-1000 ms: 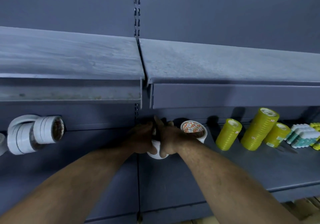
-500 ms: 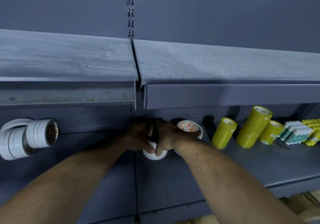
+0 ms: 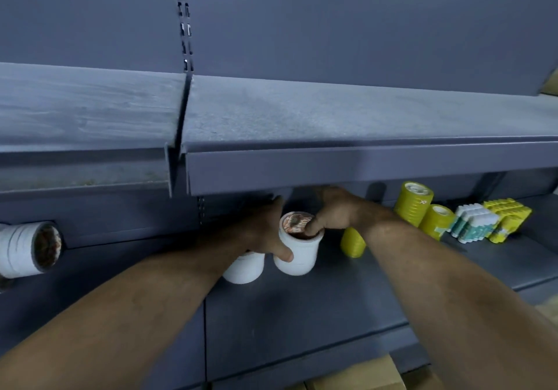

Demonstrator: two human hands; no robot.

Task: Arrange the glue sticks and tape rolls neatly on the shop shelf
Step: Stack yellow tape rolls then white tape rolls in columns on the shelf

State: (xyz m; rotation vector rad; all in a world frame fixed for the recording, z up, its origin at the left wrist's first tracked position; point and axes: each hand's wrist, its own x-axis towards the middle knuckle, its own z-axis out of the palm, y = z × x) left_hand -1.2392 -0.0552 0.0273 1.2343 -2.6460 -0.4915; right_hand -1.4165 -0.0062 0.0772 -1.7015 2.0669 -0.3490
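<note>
Two white tape stacks stand side by side on the lower shelf [image 3: 302, 314]. My right hand [image 3: 338, 213] grips the right-hand white tape stack [image 3: 300, 255], its thumb hooked into the orange-printed core. My left hand [image 3: 259, 234] lies over the left white stack [image 3: 244, 270], and its thumb presses the front of the right-hand stack. Behind my right forearm stands a yellow tape stack [image 3: 351, 246], half hidden. Two more yellow stacks [image 3: 414, 204] [image 3: 437, 222] stand further right. Beside them lie a white-teal glue stick pack [image 3: 474, 223] and a yellow pack [image 3: 507, 220].
The upper shelf [image 3: 332, 111] overhangs my hands and hides my fingertips. White tape rolls [image 3: 28, 249] lie on their side on the lower left shelf. Cardboard boxes [image 3: 362, 374] show below the shelf's front edge.
My right hand has left the left white stack and moved right onto the stack with the orange core. My left thumb now reaches that stack too.
</note>
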